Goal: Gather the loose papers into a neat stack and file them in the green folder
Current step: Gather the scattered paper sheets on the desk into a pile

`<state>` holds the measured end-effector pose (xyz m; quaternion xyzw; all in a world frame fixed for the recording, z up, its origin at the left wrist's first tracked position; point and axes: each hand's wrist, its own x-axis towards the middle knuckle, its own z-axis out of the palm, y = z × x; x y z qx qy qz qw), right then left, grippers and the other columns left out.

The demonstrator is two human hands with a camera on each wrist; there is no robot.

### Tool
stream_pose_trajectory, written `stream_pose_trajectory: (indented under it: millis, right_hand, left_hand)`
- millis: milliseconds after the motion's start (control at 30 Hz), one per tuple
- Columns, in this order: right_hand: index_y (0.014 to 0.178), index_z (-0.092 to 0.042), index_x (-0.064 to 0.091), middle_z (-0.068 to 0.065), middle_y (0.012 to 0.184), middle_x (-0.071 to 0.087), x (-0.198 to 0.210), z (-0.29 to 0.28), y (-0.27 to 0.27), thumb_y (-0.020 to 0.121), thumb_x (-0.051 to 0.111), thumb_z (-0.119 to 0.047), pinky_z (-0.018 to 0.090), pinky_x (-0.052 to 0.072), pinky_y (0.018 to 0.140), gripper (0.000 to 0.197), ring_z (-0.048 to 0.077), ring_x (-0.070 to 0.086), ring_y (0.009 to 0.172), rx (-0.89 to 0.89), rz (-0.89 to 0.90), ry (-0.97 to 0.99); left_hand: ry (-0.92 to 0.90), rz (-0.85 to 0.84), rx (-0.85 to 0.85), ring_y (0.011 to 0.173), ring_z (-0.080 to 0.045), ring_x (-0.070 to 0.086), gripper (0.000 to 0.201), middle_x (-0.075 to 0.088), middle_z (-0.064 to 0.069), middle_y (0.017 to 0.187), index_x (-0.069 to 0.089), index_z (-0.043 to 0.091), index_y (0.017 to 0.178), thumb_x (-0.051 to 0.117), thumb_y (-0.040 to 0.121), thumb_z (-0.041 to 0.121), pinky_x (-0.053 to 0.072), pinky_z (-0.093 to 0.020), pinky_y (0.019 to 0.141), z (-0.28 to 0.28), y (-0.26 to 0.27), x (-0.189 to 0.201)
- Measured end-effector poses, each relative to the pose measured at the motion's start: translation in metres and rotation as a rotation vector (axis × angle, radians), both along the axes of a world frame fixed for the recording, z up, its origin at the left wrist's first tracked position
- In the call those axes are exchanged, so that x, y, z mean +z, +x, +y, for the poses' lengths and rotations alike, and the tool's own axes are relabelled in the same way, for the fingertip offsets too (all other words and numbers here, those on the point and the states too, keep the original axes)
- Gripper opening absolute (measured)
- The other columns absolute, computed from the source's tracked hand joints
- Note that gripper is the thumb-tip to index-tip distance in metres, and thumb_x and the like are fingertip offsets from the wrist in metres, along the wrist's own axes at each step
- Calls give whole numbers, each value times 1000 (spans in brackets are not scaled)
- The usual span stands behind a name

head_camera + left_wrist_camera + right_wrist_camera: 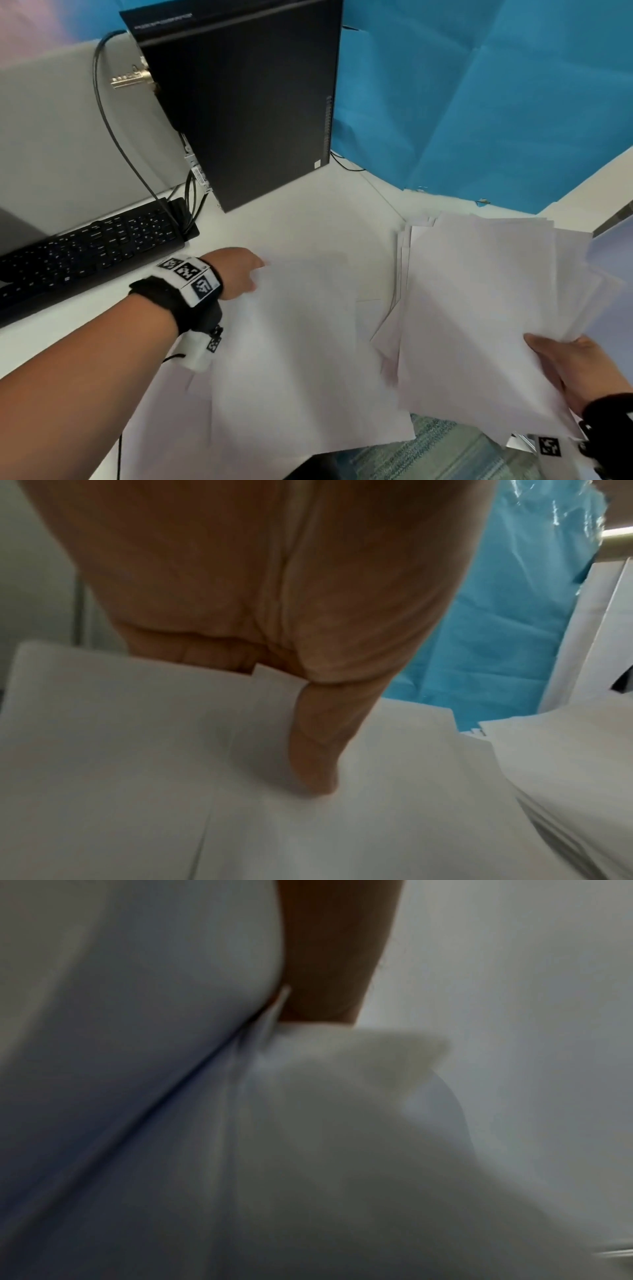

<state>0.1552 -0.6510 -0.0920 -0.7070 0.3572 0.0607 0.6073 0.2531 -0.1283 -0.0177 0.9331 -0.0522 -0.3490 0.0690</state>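
Right of the keyboard (85, 246), left hand (236, 274) pinches a sheet (294, 349) on the worktop (308, 212); farther right, right hand (568, 373) grips a paper bundle (479, 308)

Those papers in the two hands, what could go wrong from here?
1. The bundle in the right hand is fanned unevenly and held by one edge; sheets might slip out.
2. The sheets under the left hand overhang the desk edge and could slide off.

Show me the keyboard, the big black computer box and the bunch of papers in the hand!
keyboard (85, 246): head view, middle keys.
computer box (246, 113): head view, side panel.
bunch of papers (479, 308): head view, top sheet.
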Motion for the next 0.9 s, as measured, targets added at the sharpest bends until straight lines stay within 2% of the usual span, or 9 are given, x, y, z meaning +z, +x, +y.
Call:
stream_pose_trajectory:
  millis: [167,267,400,467,533,600,700,800,900]
  right_hand:
    - [108,0,69,4,78,80,-5,-5,-7,86,65,4,26,62,58,23,18,75,62,-17,-21,30]
    - [109,0,70,12,93,78,-12,-8,-9,85,67,2,28,61,60,24,22,76,66,-32,-18,20]
    - [101,-2,72,23,101,75,-20,-7,-7,84,67,3,38,61,70,18,39,73,90,-50,-18,46]
    - [99,-2,72,19,96,78,-20,-4,-7,85,66,4,38,61,70,17,32,76,81,-40,-15,61]
    - [99,-2,70,11,85,80,-20,-2,-6,86,63,7,32,62,64,17,23,76,67,-38,-18,86]
    - [101,-2,70,11,85,80,-21,0,-6,87,62,7,31,62,64,18,24,76,68,-37,-20,106]
    - [102,-1,71,15,92,79,-23,-4,-5,86,65,5,34,61,69,18,33,76,83,-44,-16,104]
    - [99,-1,70,11,82,80,-19,-2,-6,87,62,7,31,62,62,17,25,77,68,-36,-14,116]
    - [101,0,69,10,81,80,-17,2,-6,87,60,10,30,62,61,19,22,76,65,-27,-19,143]
  left_hand:
    - [128,-4,-519,121,-28,51,44,53,-5,137,53,25,136,45,96,10,35,-29,85,-56,-9,4]
    - [246,-189,-825,115,-32,48,41,51,-9,130,58,21,125,46,91,3,38,-39,89,-87,-15,6]
    - [184,-399,-1077,92,-30,55,23,61,-10,99,68,16,83,59,73,-2,43,-41,81,-120,-28,-5]
    - [101,-563,-1113,79,-29,56,22,62,-8,82,65,19,62,61,64,-3,48,-44,81,-131,-37,-19]
    - [-2,-660,-1057,87,-33,60,22,65,-11,90,64,19,65,54,69,-1,48,-51,93,-138,-45,-40]
    - [-45,-650,-853,105,-39,60,21,65,-17,113,66,18,91,53,76,12,46,-54,98,-138,-50,-51]
    - [-9,-431,-271,121,-38,48,70,49,-13,136,46,21,133,71,72,42,41,-48,101,-118,-46,-57]
    - [74,-203,115,121,-32,42,88,39,-8,135,29,23,137,69,69,62,42,-45,97,-86,-42,-58]
    - [161,-97,137,123,-31,42,92,40,-7,137,29,22,138,69,66,64,43,-45,96,-73,-42,-65]
